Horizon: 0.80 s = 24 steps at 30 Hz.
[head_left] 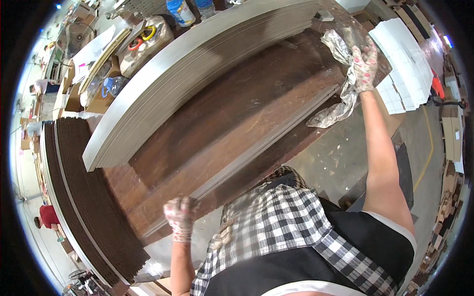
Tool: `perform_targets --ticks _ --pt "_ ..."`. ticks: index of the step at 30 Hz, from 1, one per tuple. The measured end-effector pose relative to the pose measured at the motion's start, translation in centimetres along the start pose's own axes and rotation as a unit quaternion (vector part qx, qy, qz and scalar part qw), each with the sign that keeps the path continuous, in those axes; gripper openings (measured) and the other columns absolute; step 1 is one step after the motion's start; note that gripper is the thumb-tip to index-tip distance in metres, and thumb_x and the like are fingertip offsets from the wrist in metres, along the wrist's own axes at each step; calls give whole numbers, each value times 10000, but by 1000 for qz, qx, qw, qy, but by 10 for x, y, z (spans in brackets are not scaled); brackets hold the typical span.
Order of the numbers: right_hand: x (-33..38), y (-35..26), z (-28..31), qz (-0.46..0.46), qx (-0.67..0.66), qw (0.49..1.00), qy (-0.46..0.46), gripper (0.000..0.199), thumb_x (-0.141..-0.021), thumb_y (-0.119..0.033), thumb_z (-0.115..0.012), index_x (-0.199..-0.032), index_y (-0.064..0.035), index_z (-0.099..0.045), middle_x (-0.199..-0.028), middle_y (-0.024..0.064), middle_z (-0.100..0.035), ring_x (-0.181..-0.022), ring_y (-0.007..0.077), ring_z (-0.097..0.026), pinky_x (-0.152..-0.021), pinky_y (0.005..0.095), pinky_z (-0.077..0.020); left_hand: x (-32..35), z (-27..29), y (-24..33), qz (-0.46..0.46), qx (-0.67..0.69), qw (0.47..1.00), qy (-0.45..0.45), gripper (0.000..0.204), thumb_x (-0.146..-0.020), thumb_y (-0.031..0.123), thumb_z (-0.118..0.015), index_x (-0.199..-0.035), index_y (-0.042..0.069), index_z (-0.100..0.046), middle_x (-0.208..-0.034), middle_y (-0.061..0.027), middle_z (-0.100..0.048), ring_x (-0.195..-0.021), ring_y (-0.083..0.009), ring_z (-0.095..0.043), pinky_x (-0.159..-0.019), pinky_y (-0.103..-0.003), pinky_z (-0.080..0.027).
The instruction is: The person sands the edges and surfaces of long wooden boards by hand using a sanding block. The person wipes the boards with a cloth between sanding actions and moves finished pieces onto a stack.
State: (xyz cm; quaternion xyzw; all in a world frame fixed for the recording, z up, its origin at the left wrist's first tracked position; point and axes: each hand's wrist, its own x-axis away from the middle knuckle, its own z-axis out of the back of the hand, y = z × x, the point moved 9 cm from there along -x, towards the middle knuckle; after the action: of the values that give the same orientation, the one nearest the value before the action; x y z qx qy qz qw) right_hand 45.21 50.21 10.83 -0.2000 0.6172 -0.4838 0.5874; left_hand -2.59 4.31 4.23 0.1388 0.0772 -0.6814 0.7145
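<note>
A long dark-brown wooden workbench (232, 113) lies in front of me. A thin pale wooden strip (256, 148) runs along its near edge. My left hand (180, 217), in a stained patterned glove, grips the near end of that strip at the bench edge. My right hand (364, 61), in the same kind of glove, is stretched to the far end of the bench and holds a crumpled grey rag (343, 93) that hangs over the strip's far end. A thick stack of pale thin sheets (197, 69) rests on the far side of the bench.
A stack of dark brown corrugated sheets (79, 197) lies at the left. White perforated sheets (405, 64) lie at the right. Boxes, plastic bottles (180, 11) and tape rolls (143, 37) stand behind the bench. Other people are at the far left. Stained concrete floor (340, 153) is below.
</note>
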Motion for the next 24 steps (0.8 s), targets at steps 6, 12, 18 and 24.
perform_targets --ticks 6,12,18,24 --pt "18 -43 -32 -6 -11 997 -79 550 -925 -30 -660 -1437 -123 -480 -1137 38 -574 -930 86 -553 -809 216 -460 32 -50 20 48 61 991 -113 657 -653 317 -829 -1226 119 -576 -1304 -124 -554 -1225 -370 -490 -1022 -511 -409" --pt "19 -92 -70 363 310 868 -132 552 -847 -234 -732 -1365 -163 -555 -1259 79 -641 -1066 319 -607 -978 415 -472 8 -49 11 55 90 991 -87 616 -661 189 -793 -1247 156 -605 -1312 -121 -576 -1205 -362 -522 -1021 -510 -420" --pt "190 -146 -168 157 -18 818 -554 422 -755 -126 -771 -1161 -72 -674 -1082 117 -682 -1024 294 -635 -935 399 -513 51 -45 45 121 97 987 32 379 -719 136 -753 -1091 157 -684 -1184 -76 -646 -1094 -337 -584 -952 -491 -456" --pt "336 -167 -198 202 -81 707 -673 374 -713 -136 -775 -1073 -65 -702 -1017 143 -681 -980 321 -642 -892 420 -512 60 -22 43 163 81 975 131 257 -736 77 -735 -986 123 -701 -1053 -60 -683 -970 -297 -638 -888 -474 -500"
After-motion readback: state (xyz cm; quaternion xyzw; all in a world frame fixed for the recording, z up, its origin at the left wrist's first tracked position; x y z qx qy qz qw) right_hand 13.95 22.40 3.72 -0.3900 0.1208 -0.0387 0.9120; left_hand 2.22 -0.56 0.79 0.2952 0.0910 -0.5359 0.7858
